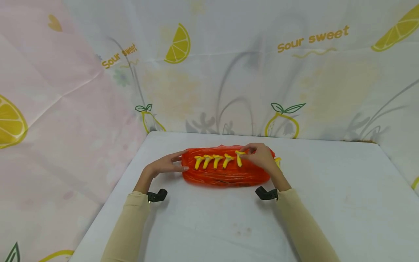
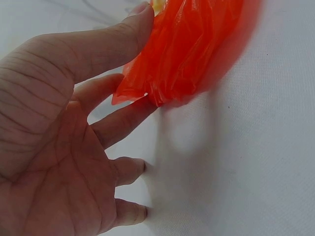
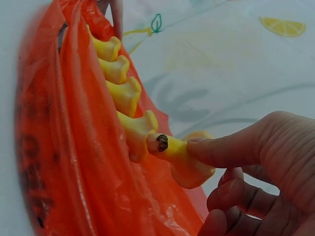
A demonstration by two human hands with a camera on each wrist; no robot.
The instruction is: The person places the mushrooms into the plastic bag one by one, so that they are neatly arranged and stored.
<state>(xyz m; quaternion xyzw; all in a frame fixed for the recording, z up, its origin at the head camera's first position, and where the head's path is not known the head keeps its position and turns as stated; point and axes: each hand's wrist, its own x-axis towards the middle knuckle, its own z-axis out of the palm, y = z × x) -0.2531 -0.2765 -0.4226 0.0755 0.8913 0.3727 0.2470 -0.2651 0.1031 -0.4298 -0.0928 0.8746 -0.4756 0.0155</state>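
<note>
A red plastic bag point(image 1: 226, 178) lies lengthwise across the white table. On top of it several yellow trumpet-shaped mushrooms point(image 1: 217, 162) stand side by side in a row. My right hand point(image 1: 260, 156) pinches another yellow mushroom point(image 3: 179, 152) between thumb and fingers at the row's right end; its stem has a dark tip. My left hand point(image 1: 165, 164) is at the bag's left end, fingers spread and fairly straight. In the left wrist view its thumb and fingertips touch the bag's crumpled edge point(image 2: 172, 64). What lies under the red plastic is hidden.
More yellow point(image 1: 278, 161) shows past the bag's right end, partly behind my right wrist. The white table point(image 1: 209, 222) runs back to a hanging cloth point(image 1: 216, 83) printed with lemons. Each wrist carries a small black camera point(image 1: 158, 195).
</note>
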